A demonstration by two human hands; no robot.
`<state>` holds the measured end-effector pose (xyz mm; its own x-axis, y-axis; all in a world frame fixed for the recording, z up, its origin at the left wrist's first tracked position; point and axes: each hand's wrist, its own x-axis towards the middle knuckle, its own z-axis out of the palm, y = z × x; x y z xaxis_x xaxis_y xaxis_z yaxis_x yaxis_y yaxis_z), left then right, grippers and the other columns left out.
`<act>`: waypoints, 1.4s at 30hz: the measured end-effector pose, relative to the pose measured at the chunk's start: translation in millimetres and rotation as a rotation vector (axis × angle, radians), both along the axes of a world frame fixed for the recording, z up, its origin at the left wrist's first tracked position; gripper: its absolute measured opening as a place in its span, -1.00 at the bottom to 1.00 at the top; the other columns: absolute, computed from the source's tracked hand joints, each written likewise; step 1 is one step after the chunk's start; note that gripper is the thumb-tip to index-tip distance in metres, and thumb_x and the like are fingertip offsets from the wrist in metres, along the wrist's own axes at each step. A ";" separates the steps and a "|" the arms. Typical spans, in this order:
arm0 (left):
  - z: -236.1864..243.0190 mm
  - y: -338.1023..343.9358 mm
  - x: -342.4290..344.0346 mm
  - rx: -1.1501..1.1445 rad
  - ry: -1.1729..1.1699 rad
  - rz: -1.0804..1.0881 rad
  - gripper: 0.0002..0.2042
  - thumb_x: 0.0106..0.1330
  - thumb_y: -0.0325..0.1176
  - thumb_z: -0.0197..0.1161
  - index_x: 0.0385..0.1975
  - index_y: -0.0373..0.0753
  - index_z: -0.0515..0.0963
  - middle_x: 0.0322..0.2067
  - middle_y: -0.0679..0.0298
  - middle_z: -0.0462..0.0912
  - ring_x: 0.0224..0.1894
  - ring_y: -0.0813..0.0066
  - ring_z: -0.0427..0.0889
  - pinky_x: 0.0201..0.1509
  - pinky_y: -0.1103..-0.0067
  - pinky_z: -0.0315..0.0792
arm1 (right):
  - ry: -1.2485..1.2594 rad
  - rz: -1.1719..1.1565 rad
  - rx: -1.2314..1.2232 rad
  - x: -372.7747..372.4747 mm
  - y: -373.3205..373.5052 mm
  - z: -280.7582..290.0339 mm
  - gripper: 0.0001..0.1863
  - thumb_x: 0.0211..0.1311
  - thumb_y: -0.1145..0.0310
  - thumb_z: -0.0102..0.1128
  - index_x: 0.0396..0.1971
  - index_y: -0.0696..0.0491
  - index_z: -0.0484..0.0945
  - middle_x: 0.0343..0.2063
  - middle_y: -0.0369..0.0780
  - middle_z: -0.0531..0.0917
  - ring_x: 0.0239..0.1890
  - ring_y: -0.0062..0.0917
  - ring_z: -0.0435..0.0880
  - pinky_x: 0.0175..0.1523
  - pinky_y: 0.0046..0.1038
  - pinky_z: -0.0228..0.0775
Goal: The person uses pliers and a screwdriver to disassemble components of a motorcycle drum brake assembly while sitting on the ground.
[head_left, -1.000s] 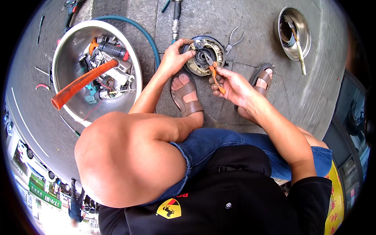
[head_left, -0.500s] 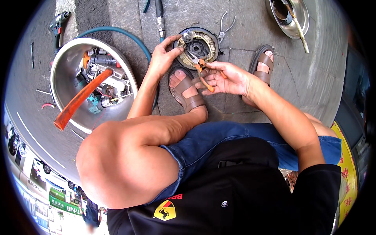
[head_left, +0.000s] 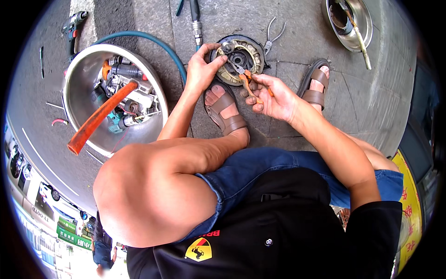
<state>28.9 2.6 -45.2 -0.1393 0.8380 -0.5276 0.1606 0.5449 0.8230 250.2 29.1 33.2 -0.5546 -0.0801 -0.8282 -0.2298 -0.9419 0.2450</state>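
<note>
A round drum-brake assembly (head_left: 258, 52), with pale curved shoes and a dark hub, lies on the paving between my feet. My left hand (head_left: 202, 69) is closed on its left edge, thumb and fingers around a small dark part there. My right hand (head_left: 277, 98) grips orange-handled pliers (head_left: 246, 84), fingers curled round the handles. The pliers' metal jaws reach into the lower part of the brake assembly, near the hub. What the jaw tips touch is too small to tell.
A steel basin (head_left: 80, 118) of power tools and parts stands at left, an orange-red handle (head_left: 104, 116) jutting over its rim. A teal hose (head_left: 158, 44) curves past it. Bare-handled pliers (head_left: 274, 35) lie beyond the brake; a drill (head_left: 73, 32) and a second metal bowl (head_left: 364, 23) lie farther off.
My right fingers have curled in more around the pliers' handles, which look closer together. My left hand keeps its place on the brake assembly. The whole view has shifted slightly.
</note>
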 end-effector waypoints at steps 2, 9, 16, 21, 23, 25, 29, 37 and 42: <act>2.5 1.7 1.4 0.011 -0.024 -0.005 -0.61 0.16 -0.33 0.42 -0.02 -0.30 0.59 -0.23 0.15 0.72 -0.17 0.49 0.65 0.01 0.54 0.49 | -0.037 0.012 0.022 -2.8 0.3 6.9 -0.72 0.48 0.15 -0.09 -0.07 -0.07 0.57 -0.36 -0.33 0.61 -0.40 -0.44 0.57 -0.41 -0.50 0.36; 6.7 2.5 7.1 -0.023 -0.006 -0.038 -0.58 0.15 -0.35 0.41 0.02 -0.28 0.55 -0.21 0.13 0.71 -0.14 0.44 0.66 0.03 0.51 0.49 | -0.265 0.173 0.174 -11.4 7.1 37.0 -0.68 0.48 0.06 -0.04 -0.06 -0.05 0.55 -0.41 -0.32 0.56 -0.47 -0.53 0.52 -0.50 -0.54 0.31; -15.2 1.3 -2.5 0.124 -0.123 -0.036 -0.36 0.12 -0.33 0.35 0.28 -0.25 0.38 0.17 -0.05 0.54 0.21 0.17 0.55 0.31 0.39 0.37 | -0.406 0.727 0.762 -4.6 25.7 26.1 -0.53 0.46 -0.10 -0.02 -0.21 0.07 0.51 -0.52 -0.31 0.54 -0.68 -0.68 0.40 -0.66 -0.60 0.13; 13.6 6.1 21.5 -0.027 0.019 -0.081 -0.35 0.04 -0.25 0.30 0.22 -0.26 0.39 0.09 -0.08 0.56 0.13 0.04 0.58 0.20 0.31 0.46 | -0.324 0.863 0.825 19.7 53.0 20.6 -0.57 0.49 -0.05 -0.07 -0.32 0.05 0.46 -0.68 -0.35 0.44 -0.74 -0.65 0.35 -0.66 -0.55 0.12; 19.5 24.2 33.7 0.133 0.016 -0.090 -0.40 0.06 -0.26 0.28 0.18 -0.24 0.40 0.03 -0.13 0.57 0.13 -0.06 0.55 0.21 0.27 0.43 | -0.348 0.918 0.791 27.3 81.5 42.7 -0.59 0.48 -0.03 -0.07 -0.32 0.04 0.46 -0.67 -0.32 0.46 -0.74 -0.60 0.38 -0.67 -0.52 0.18; 17.0 10.2 9.8 0.053 0.143 -0.156 -0.36 0.03 -0.28 0.30 0.21 -0.20 0.35 0.03 -0.13 0.57 0.13 -0.10 0.53 0.19 0.23 0.42 | -0.228 0.957 0.720 16.8 88.7 28.4 -0.60 0.48 -0.02 -0.08 -0.32 0.04 0.45 -0.65 -0.28 0.48 -0.74 -0.55 0.42 -0.67 -0.48 0.24; 26.6 -1.8 -0.3 -0.036 0.199 -0.193 -0.32 0.01 -0.25 0.38 0.22 -0.20 0.36 0.01 -0.09 0.59 0.14 -0.04 0.54 0.20 0.21 0.41 | -0.120 1.124 0.683 -0.6 103.6 38.6 -0.60 0.47 0.00 -0.08 -0.30 0.06 0.45 -0.61 -0.23 0.52 -0.70 -0.48 0.47 -0.63 -0.43 0.32; 52.6 -10.6 -2.5 -0.140 0.157 -0.260 -0.25 0.05 -0.05 0.46 0.25 -0.21 0.38 0.10 -0.12 0.53 0.19 -0.05 0.50 0.25 0.25 0.37 | 0.023 1.234 0.503 24.2 143.0 14.0 -0.61 0.53 0.03 -0.23 -0.11 0.05 0.43 -0.51 -0.09 0.62 -0.56 -0.30 0.63 -0.58 -0.33 0.40; 116.9 21.8 -53.0 -0.179 0.193 -0.632 -0.34 0.12 0.00 0.40 0.21 -0.18 0.46 0.00 -0.05 0.64 0.07 0.02 0.61 0.15 0.31 0.45 | 0.075 1.301 0.442 36.0 166.3 1.7 -0.60 0.54 0.03 -0.25 -0.05 0.04 0.44 -0.45 -0.05 0.66 -0.50 -0.24 0.69 -0.55 -0.32 0.47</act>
